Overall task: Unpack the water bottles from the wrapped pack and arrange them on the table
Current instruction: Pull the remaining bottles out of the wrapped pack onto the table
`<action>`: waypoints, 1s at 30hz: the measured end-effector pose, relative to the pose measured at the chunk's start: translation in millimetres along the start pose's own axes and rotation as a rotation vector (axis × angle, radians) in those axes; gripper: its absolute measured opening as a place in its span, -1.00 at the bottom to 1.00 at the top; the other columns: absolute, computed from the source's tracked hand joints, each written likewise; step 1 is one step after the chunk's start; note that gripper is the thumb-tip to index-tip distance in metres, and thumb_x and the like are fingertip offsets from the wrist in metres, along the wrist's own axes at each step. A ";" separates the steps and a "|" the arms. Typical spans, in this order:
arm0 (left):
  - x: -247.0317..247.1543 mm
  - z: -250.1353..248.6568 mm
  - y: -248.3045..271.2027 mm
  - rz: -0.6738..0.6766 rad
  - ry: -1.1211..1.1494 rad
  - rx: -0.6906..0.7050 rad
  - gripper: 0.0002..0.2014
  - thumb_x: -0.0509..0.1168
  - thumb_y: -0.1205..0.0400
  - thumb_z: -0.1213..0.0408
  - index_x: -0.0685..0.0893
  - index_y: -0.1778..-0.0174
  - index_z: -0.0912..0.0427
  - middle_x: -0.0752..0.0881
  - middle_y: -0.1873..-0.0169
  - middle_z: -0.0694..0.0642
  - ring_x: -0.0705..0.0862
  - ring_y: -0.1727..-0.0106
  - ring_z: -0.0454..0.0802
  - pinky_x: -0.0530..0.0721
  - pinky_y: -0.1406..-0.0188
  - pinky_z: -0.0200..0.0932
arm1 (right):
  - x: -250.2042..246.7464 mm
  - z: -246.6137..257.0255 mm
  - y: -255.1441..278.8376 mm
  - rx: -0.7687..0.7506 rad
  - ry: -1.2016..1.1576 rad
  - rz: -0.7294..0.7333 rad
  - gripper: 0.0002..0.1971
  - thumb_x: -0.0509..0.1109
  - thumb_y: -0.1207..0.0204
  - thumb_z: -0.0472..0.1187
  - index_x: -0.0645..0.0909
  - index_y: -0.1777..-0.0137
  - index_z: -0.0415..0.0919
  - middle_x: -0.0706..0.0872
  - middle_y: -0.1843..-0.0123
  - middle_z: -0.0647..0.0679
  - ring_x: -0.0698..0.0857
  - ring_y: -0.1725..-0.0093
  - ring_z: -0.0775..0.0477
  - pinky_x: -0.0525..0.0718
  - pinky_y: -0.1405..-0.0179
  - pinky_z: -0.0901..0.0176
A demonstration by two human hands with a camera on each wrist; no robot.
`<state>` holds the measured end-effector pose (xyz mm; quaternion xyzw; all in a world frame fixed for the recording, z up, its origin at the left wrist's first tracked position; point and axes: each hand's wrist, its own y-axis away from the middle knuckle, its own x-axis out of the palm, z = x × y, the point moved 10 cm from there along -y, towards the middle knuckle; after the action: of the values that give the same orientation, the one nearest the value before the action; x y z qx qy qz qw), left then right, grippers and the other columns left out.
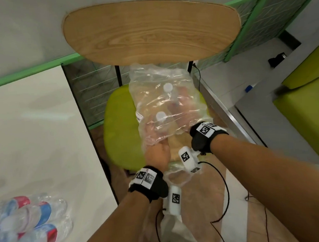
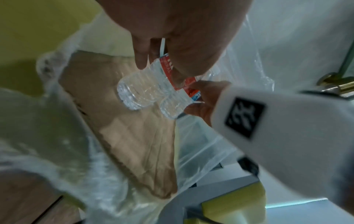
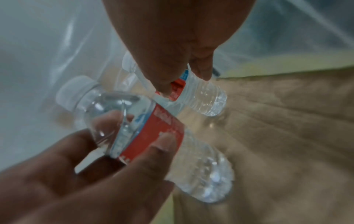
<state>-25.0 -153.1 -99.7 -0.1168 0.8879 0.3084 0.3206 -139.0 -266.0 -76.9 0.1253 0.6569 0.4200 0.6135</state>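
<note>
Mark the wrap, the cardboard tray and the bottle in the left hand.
wrap [image 1: 182, 78]: head view, crinkled upper part.
cardboard tray [image 2: 134, 136]: left wrist view, bare floor.
bottle [image 3: 166, 131]: right wrist view, red label.
left hand [image 3: 63, 174]: right wrist view, palm.

A chair with a curved wooden backrest [image 1: 151, 30] at twelve o'clock and a lime-green seat cushion [image 1: 118, 127] near the centre stands on thin black legs [image 1: 118, 75]. A green-framed partition [image 1: 257, 21] with patterned glass runs behind it from nine o'clock up to two o'clock. At three o'clock sits a lime-green upholstered bench [image 1: 307, 115]. A black cable [image 1: 226, 189] trails over the wood-grain floor [image 1: 241, 226] at five o'clock. A small black object [image 1: 276, 59] lies on the grey floor at two o'clock; what it is cannot be told.
</note>
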 end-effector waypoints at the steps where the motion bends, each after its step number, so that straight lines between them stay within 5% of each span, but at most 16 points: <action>1: -8.4 2.5 -0.6 -0.052 -0.022 0.022 -0.54 -0.02 -0.84 0.10 0.67 -0.30 0.33 0.76 -0.16 0.32 0.70 -0.24 0.26 0.53 -0.12 -0.12 | 24.9 -8.5 9.0 0.037 0.064 0.131 -0.18 0.37 -0.61 -0.19 -0.01 -0.77 -0.12 0.19 -0.72 -0.23 0.32 -0.65 -0.21 0.34 -0.58 0.02; 3: -25.6 4.9 -0.5 -0.098 0.039 0.044 -0.66 0.16 -0.78 0.26 0.64 -0.35 0.38 0.70 -0.27 0.36 0.63 -0.35 0.26 0.50 -0.28 -0.10 | 77.1 -16.4 8.2 0.034 0.147 0.265 -0.21 0.37 -0.54 -0.20 0.11 -0.73 0.03 0.51 -0.52 -0.20 0.64 -0.37 -0.21 0.69 -0.25 0.01; 6: -48.6 2.2 -8.4 -0.085 -0.014 0.074 -0.62 0.16 -0.78 0.31 0.55 -0.47 0.42 0.58 -0.44 0.40 0.52 -0.48 0.29 0.38 -0.50 -0.02 | 87.1 -4.8 -5.5 -0.018 0.009 0.086 -0.41 0.31 -0.63 -0.09 0.22 -0.58 0.32 0.48 -0.54 0.05 0.62 -0.32 -0.07 0.69 -0.26 0.05; 9: -59.0 17.5 -22.1 -0.018 -0.067 0.048 -0.63 0.18 -0.78 0.27 0.62 -0.40 0.43 0.62 -0.39 0.40 0.56 -0.45 0.28 0.43 -0.46 -0.03 | 52.0 40.1 16.8 -0.112 -0.150 -0.282 -0.69 0.14 -0.75 -0.16 0.60 -0.38 -0.12 0.69 -0.27 -0.09 0.69 -0.23 -0.15 0.59 -0.09 0.12; 12: -75.8 25.7 -26.6 -0.011 -0.037 -0.006 -0.63 0.14 -0.80 0.26 0.64 -0.38 0.45 0.65 -0.36 0.39 0.58 -0.43 0.26 0.46 -0.40 -0.06 | 37.7 57.3 51.9 -0.163 -0.310 -0.504 -0.75 0.21 -0.67 -0.08 0.66 0.04 -0.20 0.72 0.11 -0.10 0.72 0.04 -0.18 0.51 0.18 0.11; 16: -82.9 6.0 -6.8 -0.042 -0.084 0.242 -0.65 0.11 -0.82 0.25 0.67 -0.34 0.40 0.70 -0.28 0.40 0.67 -0.27 0.28 0.54 -0.27 0.06 | 36.6 54.5 59.2 -0.210 -0.481 -0.609 -0.81 0.34 -0.59 -0.12 0.71 -0.04 -0.19 0.75 0.11 -0.06 0.69 0.13 -0.05 0.67 0.11 0.06; 18: -80.8 0.9 13.1 -0.086 0.010 0.417 -0.75 0.31 -0.73 0.15 0.74 -0.20 0.21 0.80 -0.11 0.14 0.75 -0.06 0.10 0.68 -0.08 -0.02 | 21.3 56.2 67.2 -0.241 -0.475 -0.677 -0.80 0.36 -0.61 -0.11 0.74 0.00 -0.22 0.77 0.13 -0.10 0.71 0.14 -0.09 0.69 0.09 0.03; 20: -75.7 8.4 30.9 -0.086 0.139 0.506 -0.72 0.44 -0.63 0.13 0.61 -0.25 -0.02 0.73 -0.16 -0.09 0.71 -0.11 -0.11 0.69 -0.12 -0.11 | 11.7 57.4 69.7 -0.261 -0.442 -0.704 -0.76 0.33 -0.64 -0.07 0.76 0.00 -0.21 0.81 0.11 -0.13 0.74 0.11 -0.14 0.70 0.06 0.00; 24: -71.7 29.2 57.9 -0.043 0.246 0.549 -0.50 0.47 -0.59 0.20 0.46 -0.42 -0.04 0.65 -0.26 -0.12 0.65 -0.25 -0.22 0.68 -0.27 -0.06 | 17.7 59.3 71.4 -0.263 -0.395 -0.651 -0.75 0.35 -0.62 -0.04 0.75 0.03 -0.21 0.81 0.13 -0.12 0.75 0.11 -0.17 0.69 0.06 -0.04; 30: -117.5 83.8 96.4 -0.255 0.376 0.429 -0.42 0.51 -0.52 0.23 0.46 -0.44 -0.02 0.68 -0.25 -0.10 0.68 -0.25 -0.17 0.71 -0.26 -0.01 | 60.8 80.8 104.5 -0.236 -0.588 -0.607 -0.51 0.55 -0.39 0.14 0.46 -0.14 -0.11 0.74 0.06 0.01 0.73 0.12 -0.03 0.72 0.18 0.01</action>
<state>67.7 -24.4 -29.4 -0.2118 0.9548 0.0441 0.2039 -115.1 -128.1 -37.2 -0.0303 0.4089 0.2395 0.8801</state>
